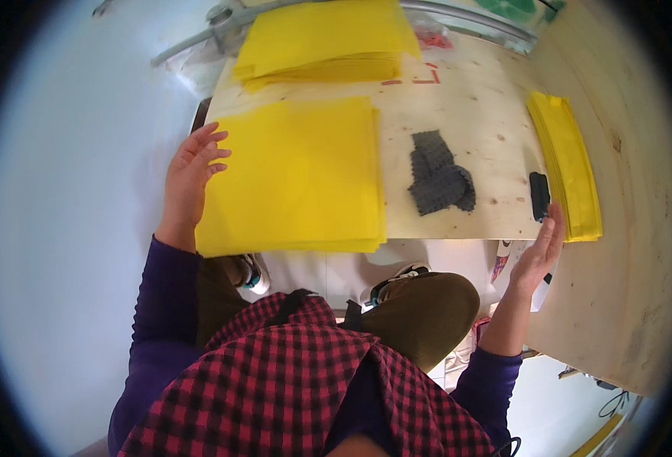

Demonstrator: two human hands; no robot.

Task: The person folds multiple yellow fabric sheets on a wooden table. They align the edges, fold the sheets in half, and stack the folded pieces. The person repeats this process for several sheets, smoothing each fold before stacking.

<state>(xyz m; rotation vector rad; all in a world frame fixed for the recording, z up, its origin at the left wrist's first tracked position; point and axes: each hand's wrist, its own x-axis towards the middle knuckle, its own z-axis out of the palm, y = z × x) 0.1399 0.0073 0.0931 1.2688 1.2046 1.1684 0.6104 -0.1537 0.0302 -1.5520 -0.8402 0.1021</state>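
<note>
A stack of yellow sheets (294, 179), fabric-like, lies on the wooden table in front of me and reaches over its near edge. My left hand (195, 167) is at the stack's left edge, fingers apart, with nothing in them; I cannot tell whether it touches the sheets. Over at the right, my right hand (542, 247) is held up with its fingers extended, empty, close to a small black object (539, 196) whose kind I cannot make out. Beside it stands a folded yellow bundle (568, 167) along the wooden side panel.
Another yellow stack (328, 42) lies at the table's far side, before a metal rail (469, 14). Dark grey cloth pieces with jagged edges (439, 175) rest on the wooden table (488, 114). A tall wooden panel (618, 228) bounds the right; a pale wall (69, 190) the left.
</note>
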